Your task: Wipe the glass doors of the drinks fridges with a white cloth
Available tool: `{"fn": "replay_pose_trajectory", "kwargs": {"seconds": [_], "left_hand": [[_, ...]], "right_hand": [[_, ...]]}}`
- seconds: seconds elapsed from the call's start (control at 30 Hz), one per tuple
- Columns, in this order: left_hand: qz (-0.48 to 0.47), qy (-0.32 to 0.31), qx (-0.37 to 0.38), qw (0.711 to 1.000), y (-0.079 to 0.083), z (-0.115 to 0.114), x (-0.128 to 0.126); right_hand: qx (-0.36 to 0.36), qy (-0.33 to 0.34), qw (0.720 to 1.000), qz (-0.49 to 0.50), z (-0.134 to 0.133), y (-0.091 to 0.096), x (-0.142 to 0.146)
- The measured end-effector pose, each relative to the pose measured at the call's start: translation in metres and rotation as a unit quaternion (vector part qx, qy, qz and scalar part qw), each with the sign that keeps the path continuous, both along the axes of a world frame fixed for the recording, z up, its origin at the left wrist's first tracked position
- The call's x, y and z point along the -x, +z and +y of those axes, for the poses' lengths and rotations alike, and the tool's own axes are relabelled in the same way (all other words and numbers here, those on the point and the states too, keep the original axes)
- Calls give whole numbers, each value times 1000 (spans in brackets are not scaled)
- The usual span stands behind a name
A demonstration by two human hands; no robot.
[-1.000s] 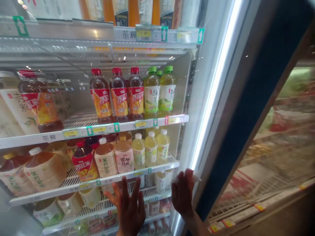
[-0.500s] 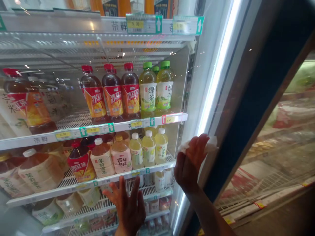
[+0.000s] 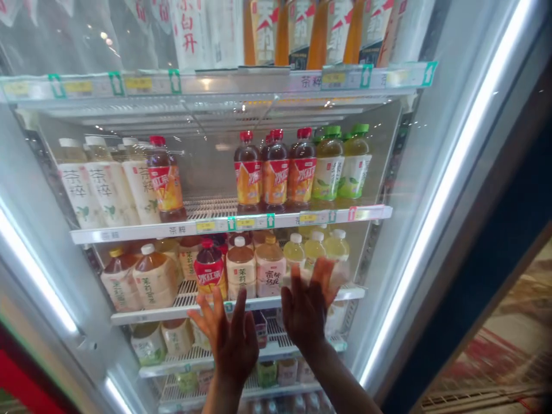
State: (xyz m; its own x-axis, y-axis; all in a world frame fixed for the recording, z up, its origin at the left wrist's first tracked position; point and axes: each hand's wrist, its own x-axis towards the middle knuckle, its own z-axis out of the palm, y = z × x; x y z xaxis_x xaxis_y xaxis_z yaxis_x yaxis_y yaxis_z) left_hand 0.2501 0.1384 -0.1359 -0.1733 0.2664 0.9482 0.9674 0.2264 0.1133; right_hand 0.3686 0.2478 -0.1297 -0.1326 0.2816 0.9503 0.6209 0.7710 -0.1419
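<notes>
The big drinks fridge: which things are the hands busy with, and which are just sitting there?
With the hands:
- left hand, fingers spread
- right hand, fingers raised
- white wipe, blurred, by the right hand
- glass front, before the shelves

Just sitting there:
- red-capped bottles
- green-capped bottles
- price labels
- light strip

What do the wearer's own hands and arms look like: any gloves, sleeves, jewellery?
The left hand and right hand are ungloved. The left forearm and right forearm show no sleeve, watch or bracelet where visible. Both hands are dim, so thin rings or small marks can't be ruled out.
</notes>
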Motion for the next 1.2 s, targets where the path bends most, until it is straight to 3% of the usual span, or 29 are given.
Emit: {"fn": "replay_pose_trajectory", "kwargs": {"seconds": [0.13, 0.2, 0.3, 0.4, 0.53, 0.73, 0.8, 0.9, 0.93, 0.97, 1.03, 1.1, 1.13, 1.2], "left_hand": [[16, 16, -5, 1000, 11, -31, 41], [22, 16, -10, 1000, 19, -45, 63], [29, 17, -18, 999, 34, -66, 97], [37, 11, -11, 999, 49, -85, 129], [66, -1, 6, 998, 72, -106, 164], [113, -44, 5, 993, 115, -118, 197], [131, -55, 8, 990, 126, -116, 206], [170, -61, 28, 983, 131, -111, 214], [181, -61, 37, 981, 130, -110, 216], [187, -62, 43, 979, 128, -109, 216], [184, -66, 53, 979, 120, -109, 214], [169, -66, 59, 982, 108, -111, 210], [163, -63, 64, 983, 101, -112, 207], [160, -53, 85, 982, 85, -117, 203]], "right_hand": [[-34, 25, 998, -44, -38, -6, 47], [-24, 32, 998, -40, -52, 13, 73], [-26, 18, 999, -8, -69, 58, 110], [-69, 14, 997, -31, -86, 75, 136], [-143, 68, 975, -158, -96, 77, 149], [-124, 28, 989, -74, -83, 136, 149], [-130, 75, 975, -162, -82, 134, 145], [-88, 160, 914, -363, -79, 116, 131], [-58, 161, 908, -381, -77, 111, 125], [-28, 142, 921, -361, -75, 107, 118], [19, 77, 966, -246, -70, 97, 108], [45, 66, 979, -185, -65, 79, 100], [61, 97, 971, -212, -64, 67, 96], [100, 200, 917, -329, -59, 41, 88]]}}
